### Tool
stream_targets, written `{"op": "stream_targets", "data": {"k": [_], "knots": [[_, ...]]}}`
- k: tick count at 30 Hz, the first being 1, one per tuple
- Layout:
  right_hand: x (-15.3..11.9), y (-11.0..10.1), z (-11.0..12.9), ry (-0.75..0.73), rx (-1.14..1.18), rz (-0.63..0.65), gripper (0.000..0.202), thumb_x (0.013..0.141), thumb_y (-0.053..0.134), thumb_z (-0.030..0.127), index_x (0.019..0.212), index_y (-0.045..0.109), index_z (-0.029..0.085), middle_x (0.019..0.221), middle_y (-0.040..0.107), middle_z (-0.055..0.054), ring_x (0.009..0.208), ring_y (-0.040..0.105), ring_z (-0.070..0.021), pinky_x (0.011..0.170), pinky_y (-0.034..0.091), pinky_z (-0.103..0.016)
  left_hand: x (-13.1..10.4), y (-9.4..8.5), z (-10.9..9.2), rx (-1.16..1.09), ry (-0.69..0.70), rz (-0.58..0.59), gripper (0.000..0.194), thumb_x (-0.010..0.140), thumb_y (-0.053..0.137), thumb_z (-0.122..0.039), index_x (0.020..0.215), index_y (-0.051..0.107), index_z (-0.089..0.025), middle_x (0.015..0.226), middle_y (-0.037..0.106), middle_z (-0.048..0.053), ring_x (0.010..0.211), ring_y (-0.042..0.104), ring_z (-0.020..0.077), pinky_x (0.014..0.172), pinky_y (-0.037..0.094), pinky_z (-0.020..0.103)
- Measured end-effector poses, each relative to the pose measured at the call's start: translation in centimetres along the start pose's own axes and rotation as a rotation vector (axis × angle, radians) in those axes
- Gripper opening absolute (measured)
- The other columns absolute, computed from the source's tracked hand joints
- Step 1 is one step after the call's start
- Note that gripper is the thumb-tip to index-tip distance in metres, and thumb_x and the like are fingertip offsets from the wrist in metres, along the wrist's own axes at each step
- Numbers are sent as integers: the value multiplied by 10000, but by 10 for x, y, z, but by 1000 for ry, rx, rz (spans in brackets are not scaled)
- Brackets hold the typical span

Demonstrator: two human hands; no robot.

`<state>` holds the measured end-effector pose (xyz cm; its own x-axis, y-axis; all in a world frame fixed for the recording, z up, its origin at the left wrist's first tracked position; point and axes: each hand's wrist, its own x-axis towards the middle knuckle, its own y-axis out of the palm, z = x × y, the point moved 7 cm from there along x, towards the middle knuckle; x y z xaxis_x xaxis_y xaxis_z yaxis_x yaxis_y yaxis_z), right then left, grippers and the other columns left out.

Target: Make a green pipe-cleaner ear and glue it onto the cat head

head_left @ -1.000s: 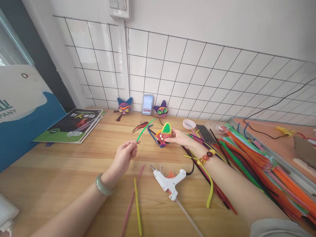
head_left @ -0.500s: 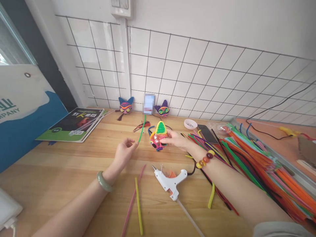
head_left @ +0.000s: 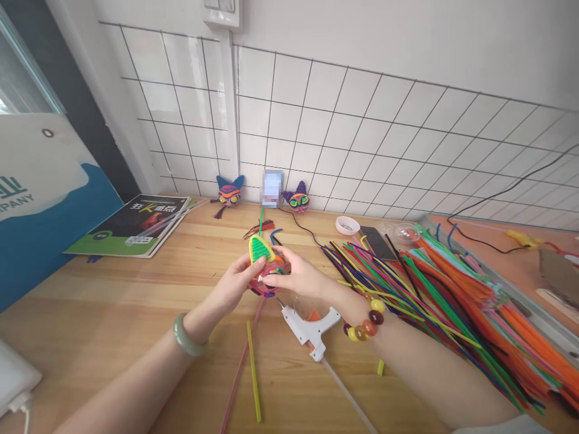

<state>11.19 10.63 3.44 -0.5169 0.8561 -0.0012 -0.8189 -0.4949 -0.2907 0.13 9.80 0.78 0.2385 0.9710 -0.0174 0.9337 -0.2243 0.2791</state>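
Both hands meet at a colourful pipe-cleaner animal head [head_left: 266,289], with a green ear edged in yellow standing up from it. My left hand [head_left: 234,282] grips its left side, the thumb lying against the base of the ear. My right hand [head_left: 301,274] is closed round the right side, with fingers behind and thumb in front. A green pipe cleaner [head_left: 261,222] rises behind the ear; its lower end is hidden. Just below lies a white hot glue gun [head_left: 307,330], its nozzle pointing up and left. A yellow pipe cleaner [head_left: 254,377] and a pink one [head_left: 239,371] lie nearby.
Two finished-looking animal heads, one blue-eared [head_left: 230,191] and one purple-eared [head_left: 298,198], stand by the wall beside a phone [head_left: 272,188]. Many pipe cleaners [head_left: 452,301] spread over the right side. A pink dish [head_left: 347,225], a dark phone [head_left: 378,243] and a magazine [head_left: 131,226] lie around.
The animal head has moved left and nearer in my right hand, and its ear now leans left. My left hand has come over to take hold of it too.
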Motion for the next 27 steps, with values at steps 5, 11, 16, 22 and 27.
{"op": "stream_targets", "data": {"k": [5,11,16,22,27], "knots": [[-4,-1,6,-51,-10,-40,641,680,675,330,1240,372,257,1193,527,-54,1031,538,-208,863,451,-356,2,-2,0,-9,10,0,354,712,615,-392,994,590,-180,812,651,44,562,575,136,503,473,248],[0,-12,20,-168,-93,-118,327,787,559,326,1092,538,211,1123,577,-54,1026,532,-204,867,430,-358,2,1,-3,19,14,26,349,719,615,-369,1011,596,-180,830,648,44,616,581,143,522,466,234],[7,-15,25,-191,-162,-142,210,820,504,307,941,609,172,953,643,-40,884,579,-185,786,446,-323,2,4,-1,49,1,59,317,719,617,-363,975,624,-175,910,656,47,722,596,164,634,471,254],[7,-17,24,-164,-182,-161,181,794,533,298,831,635,153,838,661,-30,782,591,-169,712,450,-289,3,3,1,122,8,84,310,743,574,-407,939,614,-169,759,631,19,586,550,123,513,439,216],[7,-19,24,-155,-172,-159,194,789,537,285,805,645,125,823,667,-50,754,590,-162,693,444,-275,3,1,2,168,33,87,301,771,533,-420,920,602,-168,722,610,1,565,520,103,505,422,198]]}}
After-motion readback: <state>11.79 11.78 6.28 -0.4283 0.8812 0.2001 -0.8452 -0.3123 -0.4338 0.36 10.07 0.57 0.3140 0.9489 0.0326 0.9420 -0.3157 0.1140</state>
